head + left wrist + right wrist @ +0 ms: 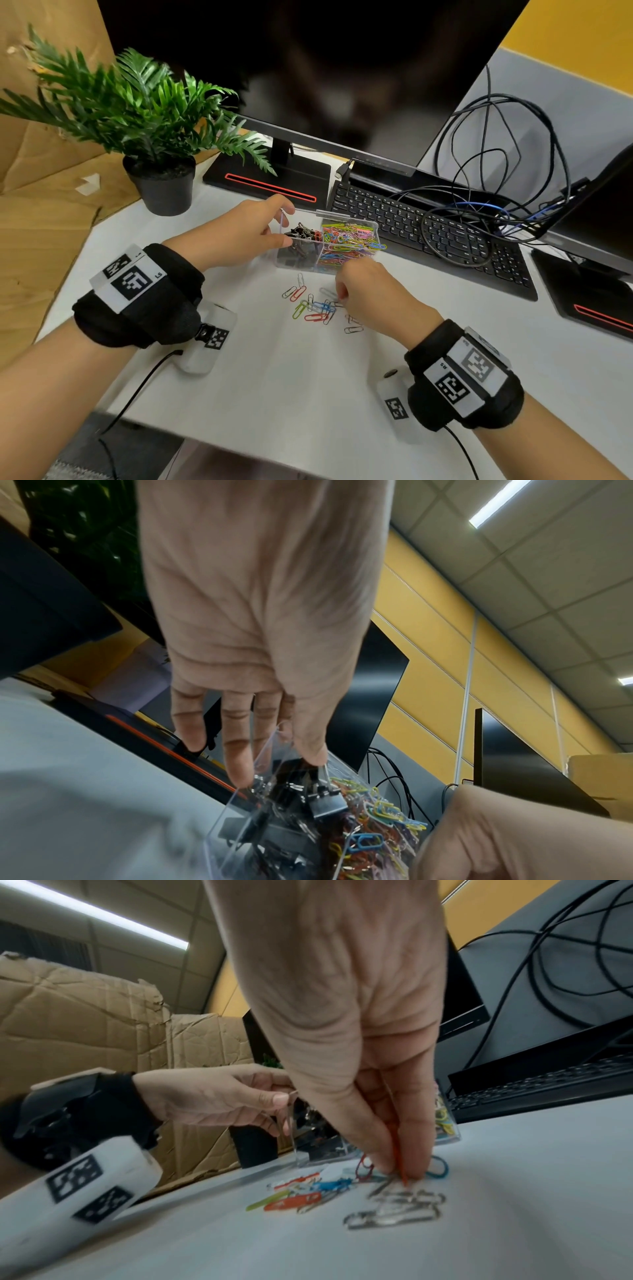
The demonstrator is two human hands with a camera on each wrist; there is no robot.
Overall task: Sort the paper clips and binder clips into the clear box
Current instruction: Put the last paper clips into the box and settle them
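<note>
We see the clear box (346,263) standing on the white surface (274,377) toward its far edge, just in front of the keyboard (428,233) and the monitor stand (270,185). A wall splits the box in two: the left compartment holds black binder clips (301,233), the right one a heap of coloured paper clips (349,240), a few of which stick out over the right rim.

The left hand (239,233) grips the left end of the box; its thumb lies on the near side of that end and, in the left wrist view, the fingers (236,756) reach down along the clear wall on the far side, curled lightly around it.

Nearer to us than the box, a loose scatter of paper clips (315,305) lies on the surface, red, green, blue and bare metal ones, some overlapping. The right hand (370,294) is down at the right side of that scatter. In the right wrist view its fingers (414,1150) are pressed together with the thumb, tips on the surface, pinching an orange-red clip (397,1150) among the others; a blue clip (438,1167) lies just beside the fingertips and several silver clips (394,1213) lie nearer the camera.

A potted plant (150,137) stands at the far left corner, and a tangle of black cables (496,164) lies over the keyboard at the far right.
</note>
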